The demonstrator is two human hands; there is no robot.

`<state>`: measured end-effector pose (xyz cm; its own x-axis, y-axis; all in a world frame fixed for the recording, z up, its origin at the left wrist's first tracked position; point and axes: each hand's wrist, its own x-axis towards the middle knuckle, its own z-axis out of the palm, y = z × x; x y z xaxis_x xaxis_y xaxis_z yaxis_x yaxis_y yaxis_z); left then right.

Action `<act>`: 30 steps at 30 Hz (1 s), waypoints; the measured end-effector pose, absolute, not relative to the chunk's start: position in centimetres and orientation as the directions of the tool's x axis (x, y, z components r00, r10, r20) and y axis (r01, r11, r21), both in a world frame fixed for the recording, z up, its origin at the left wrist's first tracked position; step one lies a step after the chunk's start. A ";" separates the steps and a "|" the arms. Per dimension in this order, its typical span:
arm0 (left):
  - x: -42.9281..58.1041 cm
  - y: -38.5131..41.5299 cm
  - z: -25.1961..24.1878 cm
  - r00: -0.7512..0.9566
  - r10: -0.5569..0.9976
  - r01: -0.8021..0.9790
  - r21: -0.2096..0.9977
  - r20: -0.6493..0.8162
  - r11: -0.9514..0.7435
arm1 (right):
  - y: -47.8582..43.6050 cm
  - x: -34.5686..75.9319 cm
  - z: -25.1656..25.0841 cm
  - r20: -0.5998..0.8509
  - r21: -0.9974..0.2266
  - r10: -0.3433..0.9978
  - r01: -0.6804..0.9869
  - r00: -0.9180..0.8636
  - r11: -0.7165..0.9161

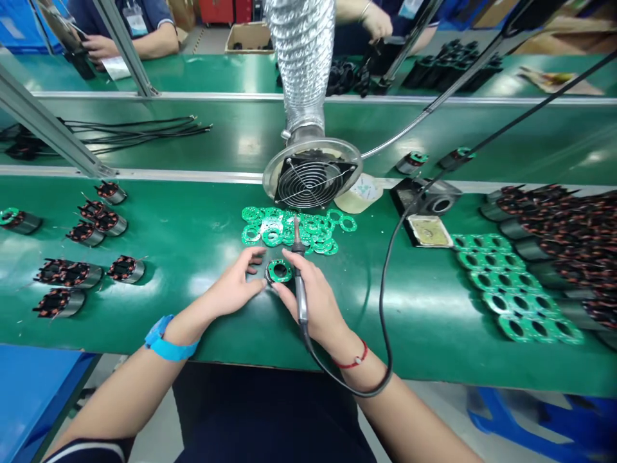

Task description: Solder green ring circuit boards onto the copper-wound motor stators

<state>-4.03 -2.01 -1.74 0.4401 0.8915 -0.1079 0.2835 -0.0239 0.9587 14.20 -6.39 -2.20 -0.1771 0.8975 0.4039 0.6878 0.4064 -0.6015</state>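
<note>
Iron (301, 292) gripped in right hand (315, 296), fingers closed round it, tip aimed at twelve. Left hand (236, 283) half open, nothing grasped; thumb brought beside stator (268, 281) (contact cannot be told). Stator placed between hands, topped by green ring (271, 270). Beyond, at twelve, loose rings (313, 226) heaped; sheet (492, 281) laid at three. Fan (308, 183) suspended past heap.

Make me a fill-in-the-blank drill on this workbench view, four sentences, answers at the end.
1. The soldering iron is held in the person's ____ hand.
2. The bracelet on that same arm is ____.
3. The wristband on the other arm is ____.
4. The ring-shaped board between the two hands is ____.

Missing words: right; red; blue; green.
</note>
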 end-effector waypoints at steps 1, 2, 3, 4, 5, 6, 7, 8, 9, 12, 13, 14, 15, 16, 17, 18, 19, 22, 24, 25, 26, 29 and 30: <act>-4.0 -2.1 -1.7 0.434 0.897 0.312 0.948 -0.088 -0.058 | -6.4 14.9 -1.7 0.404 -0.586 0.898 0.705 -0.174 0.400; -4.0 -2.3 -1.7 0.436 0.898 0.342 0.935 -0.064 -0.099 | -6.3 15.7 -1.2 0.411 -0.564 0.896 0.726 -0.166 0.394; -4.0 -2.4 -1.6 0.451 0.892 0.375 0.915 -0.040 -0.148 | -6.0 16.8 -0.8 0.427 -0.538 0.891 0.748 -0.156 0.389; -3.9 -2.5 -1.6 0.480 0.877 0.411 0.888 -0.020 -0.205 | -5.6 18.0 -0.5 0.450 -0.509 0.882 0.772 -0.138 0.381; -3.7 -2.6 -1.6 0.518 0.855 0.447 0.854 -0.006 -0.265 | -4.9 19.3 -0.3 0.482 -0.479 0.868 0.793 -0.120 0.376; -3.5 -2.7 -1.5 0.558 0.830 0.482 0.813 0.002 -0.326 | -4.1 20.7 -0.3 0.518 -0.445 0.848 0.814 -0.107 0.375; -3.2 -2.7 -1.5 0.593 0.806 0.513 0.770 0.003 -0.380 | -3.1 22.1 -0.3 0.544 -0.403 0.833 0.841 -0.096 0.361; -2.8 -2.8 -1.4 0.616 0.787 0.538 0.730 0.001 -0.422 | -2.0 23.3 -0.5 0.552 -0.357 0.830 0.876 -0.081 0.323; -2.5 -2.8 -1.4 0.627 0.779 0.561 0.697 -0.006 -0.446 | -0.9 24.5 -0.7 0.534 -0.326 0.843 0.907 -0.056 0.267; -2.0 -2.8 -1.0 0.601 0.799 0.622 0.648 -0.035 -0.440 | 1.3 26.8 -1.0 0.408 -0.342 0.913 0.926 -0.004 0.157; -2.2 -2.6 -0.9 0.584 0.810 0.638 0.641 -0.042 -0.427 | 1.6 27.1 -1.1 0.406 -0.347 0.914 0.924 -0.005 0.160; -2.6 -2.2 -0.9 0.558 0.829 0.656 0.634 -0.041 -0.410 | 1.7 27.4 -1.0 0.416 -0.350 0.909 0.923 0.000 0.160; -3.3 -1.5 -0.8 0.515 0.856 0.677 0.629 -0.034 -0.382 | 1.6 27.5 -1.0 0.427 -0.352 0.904 0.922 0.006 0.161; -4.2 -0.5 -0.7 0.431 0.902 0.711 0.618 -0.006 -0.336 | 1.3 27.5 -0.9 0.441 -0.354 0.898 0.922 0.015 0.159; -5.2 1.0 -0.6 0.342 0.939 0.740 0.608 0.026 -0.287 | 1.1 27.5 -0.8 0.454 -0.356 0.891 0.922 0.027 0.153; -6.1 2.8 -0.4 0.238 0.969 0.765 0.602 0.065 -0.228 | 0.9 27.5 -0.8 0.463 -0.363 0.886 0.920 0.042 0.146; -6.9 5.0 -0.1 0.130 0.987 0.788 0.594 0.092 -0.160 | 0.7 27.5 -0.7 0.455 -0.391 0.889 0.910 0.058 0.140; -7.5 12.1 1.2 -0.053 0.995 0.852 0.524 0.086 0.000 | 0.6 27.6 -0.5 0.471 -0.396 0.875 0.914 0.113 0.095; -6.7 16.2 2.0 -0.097 0.986 0.876 0.482 0.133 0.021 | 0.6 27.7 -0.4 0.500 -0.397 0.857 0.913 0.129 0.094; -6.1 17.9 2.2 -0.108 0.981 0.889 0.457 0.162 0.022 | 0.5 27.7 -0.4 0.511 -0.402 0.850 0.910 0.129 0.104; -5.5 19.4 2.2 -0.117 0.975 0.903 0.430 0.188 0.026 | 0.4 27.7 -0.3 0.522 -0.410 0.844 0.904 0.125 0.119; -4.2 22.5 1.1 -0.095 0.967 0.941 0.339 0.237 0.009 | 0.1 27.6 0.0 0.546 -0.431 0.830 0.888 0.114 0.162; -4.1 23.3 0.4 -0.056 0.970 0.951 0.310 0.237 -0.020 | 0.0 27.6 0.1 0.552 -0.441 0.825 0.882 0.118 0.169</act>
